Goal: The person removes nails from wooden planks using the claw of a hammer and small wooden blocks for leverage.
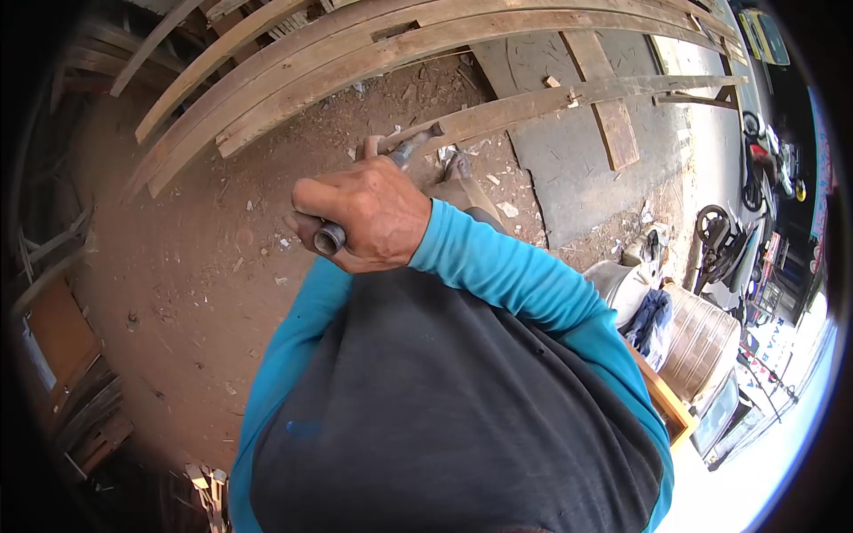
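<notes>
My right hand (378, 213) is closed around a dark metal tool in front of my chest. One end of the tool, a hollow round end (330, 237), sticks out below my fist. A grey metal part with a flared dark tip (418, 144) shows beyond my knuckles, close to a long wooden beam (533, 105). My left forearm in its blue sleeve (311, 306) runs up behind my right wrist. The left hand is mostly hidden there; a fingertip (369, 147) shows above the right hand, but I cannot tell whose it is.
Long wooden planks (355, 67) cross the top. Below them lie grey sheets (577, 191) and a short board (613, 133) on dirt ground with scraps. A ribbed metal drum (702, 342) stands at right, near parked motorcycles (724, 240). A foot (458, 166) is beneath the beam.
</notes>
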Demonstrator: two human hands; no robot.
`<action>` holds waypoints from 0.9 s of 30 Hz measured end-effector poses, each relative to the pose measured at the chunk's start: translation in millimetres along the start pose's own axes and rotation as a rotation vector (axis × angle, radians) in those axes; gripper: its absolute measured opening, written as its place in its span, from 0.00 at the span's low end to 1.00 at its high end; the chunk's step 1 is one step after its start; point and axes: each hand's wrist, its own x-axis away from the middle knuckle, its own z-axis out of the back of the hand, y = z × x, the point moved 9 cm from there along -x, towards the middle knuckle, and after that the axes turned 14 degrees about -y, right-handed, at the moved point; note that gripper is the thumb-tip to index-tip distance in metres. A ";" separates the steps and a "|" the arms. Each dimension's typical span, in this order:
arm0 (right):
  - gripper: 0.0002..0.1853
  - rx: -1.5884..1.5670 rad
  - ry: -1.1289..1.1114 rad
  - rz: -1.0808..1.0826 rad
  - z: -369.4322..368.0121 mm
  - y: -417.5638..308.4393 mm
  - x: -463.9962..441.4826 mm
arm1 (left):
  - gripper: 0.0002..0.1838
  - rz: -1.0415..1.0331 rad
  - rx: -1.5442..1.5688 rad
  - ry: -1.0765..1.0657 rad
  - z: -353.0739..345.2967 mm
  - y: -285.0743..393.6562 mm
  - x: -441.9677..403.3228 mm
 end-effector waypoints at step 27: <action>0.14 -0.351 -0.071 0.005 64.4 16.1 -15.5 | 0.41 0.221 -0.131 -0.071 -10.6 17.9 -11.2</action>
